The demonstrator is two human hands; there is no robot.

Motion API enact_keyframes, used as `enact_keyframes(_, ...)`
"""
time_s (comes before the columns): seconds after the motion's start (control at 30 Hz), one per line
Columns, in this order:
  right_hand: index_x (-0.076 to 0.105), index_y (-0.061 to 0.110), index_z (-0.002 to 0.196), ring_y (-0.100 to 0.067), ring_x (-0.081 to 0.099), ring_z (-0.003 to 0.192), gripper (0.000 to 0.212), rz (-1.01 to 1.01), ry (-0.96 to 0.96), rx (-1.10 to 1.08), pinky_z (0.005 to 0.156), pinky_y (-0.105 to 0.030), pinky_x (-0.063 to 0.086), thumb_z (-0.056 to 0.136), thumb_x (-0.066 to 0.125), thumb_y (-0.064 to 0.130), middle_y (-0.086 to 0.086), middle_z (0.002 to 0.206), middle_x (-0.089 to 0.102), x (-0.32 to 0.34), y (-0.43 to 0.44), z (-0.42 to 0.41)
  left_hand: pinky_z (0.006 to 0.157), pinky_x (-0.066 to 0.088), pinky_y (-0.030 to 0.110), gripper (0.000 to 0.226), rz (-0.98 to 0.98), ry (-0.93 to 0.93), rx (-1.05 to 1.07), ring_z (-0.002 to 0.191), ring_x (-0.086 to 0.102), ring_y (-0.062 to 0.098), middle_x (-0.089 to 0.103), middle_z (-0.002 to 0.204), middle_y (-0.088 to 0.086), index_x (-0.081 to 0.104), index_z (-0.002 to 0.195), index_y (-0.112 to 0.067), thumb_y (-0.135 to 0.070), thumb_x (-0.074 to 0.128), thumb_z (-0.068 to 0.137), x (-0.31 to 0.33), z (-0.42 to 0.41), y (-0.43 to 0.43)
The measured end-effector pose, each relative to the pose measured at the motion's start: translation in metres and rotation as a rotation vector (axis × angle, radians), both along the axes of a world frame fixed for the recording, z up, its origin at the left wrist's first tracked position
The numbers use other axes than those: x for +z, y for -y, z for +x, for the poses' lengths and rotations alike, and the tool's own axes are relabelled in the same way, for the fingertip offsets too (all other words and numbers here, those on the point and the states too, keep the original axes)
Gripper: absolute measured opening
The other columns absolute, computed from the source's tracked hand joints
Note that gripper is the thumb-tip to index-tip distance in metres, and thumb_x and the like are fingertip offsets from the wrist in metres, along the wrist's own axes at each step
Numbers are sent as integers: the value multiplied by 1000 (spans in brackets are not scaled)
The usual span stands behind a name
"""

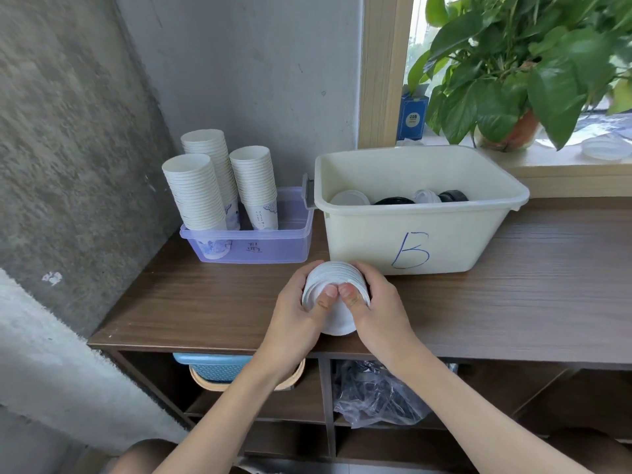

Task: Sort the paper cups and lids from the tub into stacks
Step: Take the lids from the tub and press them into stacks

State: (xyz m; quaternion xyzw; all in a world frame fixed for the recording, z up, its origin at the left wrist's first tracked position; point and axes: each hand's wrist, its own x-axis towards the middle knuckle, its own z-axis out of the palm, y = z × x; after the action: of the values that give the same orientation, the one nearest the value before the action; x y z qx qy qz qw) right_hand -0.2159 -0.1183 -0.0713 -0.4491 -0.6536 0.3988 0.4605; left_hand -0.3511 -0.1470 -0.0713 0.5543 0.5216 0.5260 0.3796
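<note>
Squaring up a stack of white lids (pixel 337 278) over the counter (pixel 513 285), just in front of the tub (pixel 410 241) marked B. Gripped from both sides: left hand (pixel 297 313) curled round the left edge, right hand (pixel 379 309) curled round the right, thumbs pressed side by side onto the near face. Held tilted on edge like that most likely to squeeze the lids flush and nested ahead of setting down. Lower rim touching the counter or just above it: can't tell, hidden behind the palms. Kept close to the tub, presumably for short reaches. Left to sort in the tub: a white lid (pixel 349 198), black lids (pixel 391 201), a few more pieces toward the back. No loose cups visible in there. Already parked in the purple bin (pixel 260 248) at left: three tall cup stacks (pixel 219 186), mouths up, leaning back toward the wall. Looks well past halfway, lids only remaining. Next, as a guess: set this stack down flat, clear of the tub, then pull the rest and split by colour.
</note>
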Motion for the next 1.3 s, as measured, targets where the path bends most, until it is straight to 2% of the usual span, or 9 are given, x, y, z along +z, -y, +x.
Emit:
enact_keyframes(0.1, 57, 30, 115, 4, 58, 101, 23, 24, 6, 56, 84, -10, 42, 92, 63, 28, 15, 110, 65, 22, -1, 11, 95, 52, 27, 44, 27, -47, -120, 113, 65, 13, 70, 120, -4, 58, 129, -19, -30, 67, 87, 21, -10, 3)
enact_keyframes(0.2, 55, 27, 127, 5, 56, 112, 49, 98, 47, 135, 94, -15, 44, 85, 61, 53, 19, 119, 62, 58, -6, 19, 89, 53, 24, 46, 124, -28, -99, 108, 68, 14, 72, 115, 0, 60, 126, -14, -30, 67, 83, 52, -19, -4)
enact_keyframes(0.27, 58, 30, 123, 2, 57, 112, 47, 161, 29, 172, 94, -16, 45, 86, 55, 59, 17, 117, 64, 87, -12, 24, 84, 51, 17, 45, 192, -39, -70, 105, 68, 10, 73, 113, -2, 61, 124, -14, -31, 65, 83, 73, -26, -12)
enact_keyframes(0.43, 62, 25, 111, -1, 62, 95, 16, 252, 166, 46, 81, -9, 46, 96, 54, 26, 11, 102, 67, 137, -65, 33, 76, 48, 11, 40, 229, -46, -39, 96, 67, 1, 73, 103, -9, 66, 118, -15, -38, 71, 85, 110, -33, -39)
enact_keyframes(0.53, 61, 18, 118, -10, 61, 96, 24, 179, 368, 59, 78, -13, 45, 96, 55, 27, 7, 102, 63, 143, -113, 33, 79, 54, 25, 37, 182, -4, -38, 96, 69, 9, 74, 102, -3, 70, 112, -18, -43, 69, 86, 118, -31, -57)
enact_keyframes(0.7, 60, 13, 112, -25, 60, 94, 30, -14, 616, 100, 93, -39, 49, 88, 67, 27, -1, 97, 60, 119, -187, 31, 92, 54, 54, 34, 133, 75, -28, 102, 69, 21, 74, 105, 1, 72, 108, -26, -48, 63, 84, 113, -33, -81)
enact_keyframes(0.83, 58, 16, 116, -19, 60, 88, 37, -31, 655, 86, 82, -26, 49, 83, 73, 25, -5, 101, 65, 104, -204, 26, 100, 48, 58, 44, 133, 201, -14, 110, 67, 27, 74, 109, 6, 74, 107, -26, -55, 66, 76, 103, -41, -92)
enact_keyframes(1.0, 62, 15, 116, -20, 62, 92, 40, -45, 700, 127, 87, -30, 51, 79, 77, 18, -1, 98, 65, 95, -208, 22, 104, 46, 50, 33, 110, 323, -21, 113, 66, 28, 73, 112, 10, 76, 105, -21, -44, 65, 83, 92, -47, -99)
enact_keyframes(1.3, 72, 8, 94, -14, 57, 80, 13, 72, 717, 85, 61, -11, 40, 82, 68, 5, 1, 86, 64, 95, -206, 23, 107, 44, 48, 28, 97, 354, -16, 115, 65, 25, 73, 114, 8, 76, 103, -26, -39, 59, 86, 92, -44, -98)
